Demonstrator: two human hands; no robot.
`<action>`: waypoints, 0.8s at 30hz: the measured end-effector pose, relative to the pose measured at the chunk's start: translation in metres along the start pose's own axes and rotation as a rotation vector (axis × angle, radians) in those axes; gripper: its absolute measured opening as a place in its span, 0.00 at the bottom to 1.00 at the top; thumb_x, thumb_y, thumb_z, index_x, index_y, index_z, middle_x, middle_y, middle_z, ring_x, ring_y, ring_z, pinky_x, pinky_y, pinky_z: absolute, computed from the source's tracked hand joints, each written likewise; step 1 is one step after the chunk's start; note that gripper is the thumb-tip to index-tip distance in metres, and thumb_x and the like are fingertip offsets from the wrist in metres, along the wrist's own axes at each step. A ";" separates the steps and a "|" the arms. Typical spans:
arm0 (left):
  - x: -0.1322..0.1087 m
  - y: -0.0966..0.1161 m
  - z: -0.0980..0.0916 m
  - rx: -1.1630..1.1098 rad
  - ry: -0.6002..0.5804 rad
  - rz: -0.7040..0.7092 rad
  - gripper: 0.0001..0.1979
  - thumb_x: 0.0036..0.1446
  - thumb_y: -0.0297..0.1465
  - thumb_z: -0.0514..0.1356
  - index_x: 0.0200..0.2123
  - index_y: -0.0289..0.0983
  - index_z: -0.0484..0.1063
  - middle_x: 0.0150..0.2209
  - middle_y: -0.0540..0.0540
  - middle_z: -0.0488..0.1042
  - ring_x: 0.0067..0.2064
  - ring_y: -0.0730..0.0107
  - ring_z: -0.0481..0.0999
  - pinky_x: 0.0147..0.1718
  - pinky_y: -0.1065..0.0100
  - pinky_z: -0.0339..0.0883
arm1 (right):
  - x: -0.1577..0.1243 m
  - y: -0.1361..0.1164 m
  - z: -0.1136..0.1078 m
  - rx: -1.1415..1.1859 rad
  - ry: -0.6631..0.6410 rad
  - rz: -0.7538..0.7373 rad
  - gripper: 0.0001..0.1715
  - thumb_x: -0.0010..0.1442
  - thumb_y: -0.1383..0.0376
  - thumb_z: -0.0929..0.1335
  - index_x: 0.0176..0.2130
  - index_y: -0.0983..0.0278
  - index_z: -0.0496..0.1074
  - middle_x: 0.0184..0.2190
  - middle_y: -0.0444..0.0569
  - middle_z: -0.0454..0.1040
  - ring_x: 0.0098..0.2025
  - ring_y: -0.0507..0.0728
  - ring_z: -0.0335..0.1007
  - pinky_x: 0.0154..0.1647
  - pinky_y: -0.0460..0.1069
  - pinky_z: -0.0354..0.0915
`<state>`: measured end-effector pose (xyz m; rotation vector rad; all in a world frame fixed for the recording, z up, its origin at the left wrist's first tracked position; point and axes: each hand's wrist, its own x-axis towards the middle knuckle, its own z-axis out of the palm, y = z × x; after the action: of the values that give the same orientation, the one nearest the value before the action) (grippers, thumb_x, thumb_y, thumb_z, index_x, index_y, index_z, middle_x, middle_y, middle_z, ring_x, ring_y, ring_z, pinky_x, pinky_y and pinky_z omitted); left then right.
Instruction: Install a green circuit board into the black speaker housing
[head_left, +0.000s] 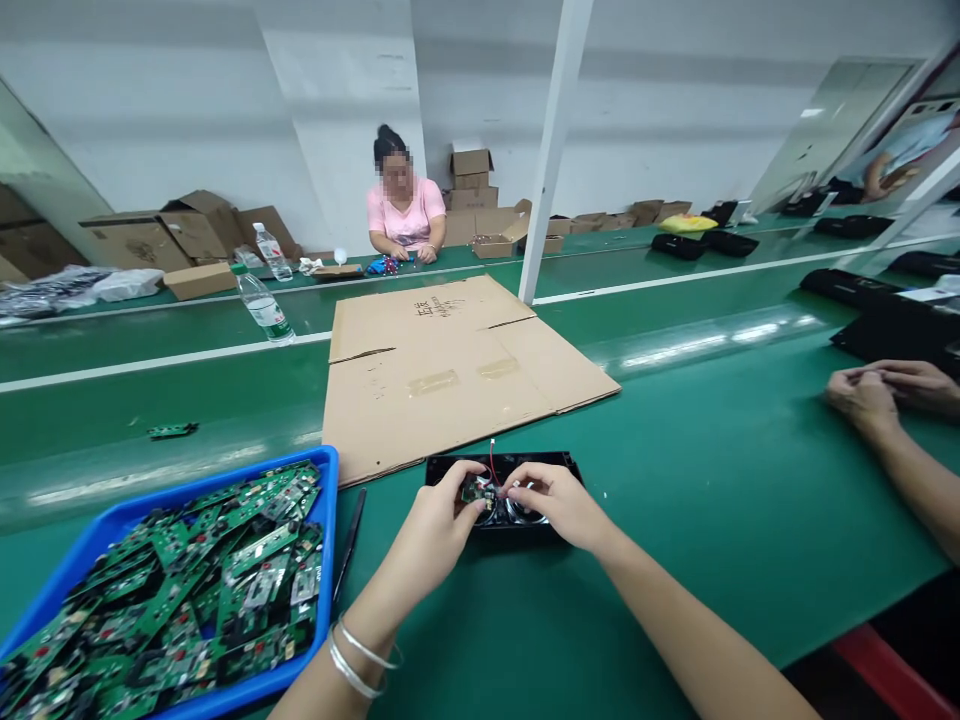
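Black case [504,497] lies long axis L-R just below the cardboard [450,370]; both hands over its middle. Left hand [439,520] fingers pinch a small green board [478,491] inside; right hand [559,500] fingers curl on wires beside it, equally near; blue tray [120,525] left of case.

The left hand [439,520] and right hand [559,500] cover much of the black case [544,468]; the small circuit board [478,491] between them is too small to read. The blue tray [319,470] runs off the bottom-left edge.
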<state>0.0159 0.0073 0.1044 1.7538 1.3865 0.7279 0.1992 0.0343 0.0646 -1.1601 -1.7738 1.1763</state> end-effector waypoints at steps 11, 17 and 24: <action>0.003 -0.006 0.002 -0.053 -0.023 0.000 0.14 0.54 0.30 0.54 0.44 0.38 0.65 0.21 0.52 0.68 0.22 0.70 0.65 0.22 0.72 0.53 | -0.010 0.007 0.022 -0.410 0.158 -0.374 0.07 0.58 0.70 0.63 0.31 0.65 0.70 0.27 0.46 0.71 0.32 0.52 0.62 0.34 0.47 0.61; 0.004 -0.010 0.008 -0.002 -0.013 0.091 0.13 0.54 0.26 0.53 0.44 0.40 0.66 0.25 0.50 0.71 0.24 0.68 0.68 0.24 0.71 0.56 | -0.012 0.015 0.029 -0.715 0.145 -0.486 0.12 0.59 0.71 0.60 0.28 0.66 0.68 0.26 0.48 0.67 0.31 0.53 0.58 0.32 0.48 0.58; 0.004 -0.009 0.017 0.086 -0.040 0.126 0.14 0.55 0.24 0.50 0.44 0.40 0.65 0.37 0.45 0.73 0.37 0.61 0.73 0.33 0.69 0.60 | -0.014 0.011 0.032 -0.789 0.154 -0.489 0.13 0.59 0.72 0.58 0.28 0.66 0.67 0.26 0.50 0.67 0.30 0.54 0.60 0.29 0.49 0.58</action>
<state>0.0255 0.0081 0.0874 1.9267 1.3069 0.7052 0.1789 0.0134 0.0424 -1.0754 -2.2903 0.0764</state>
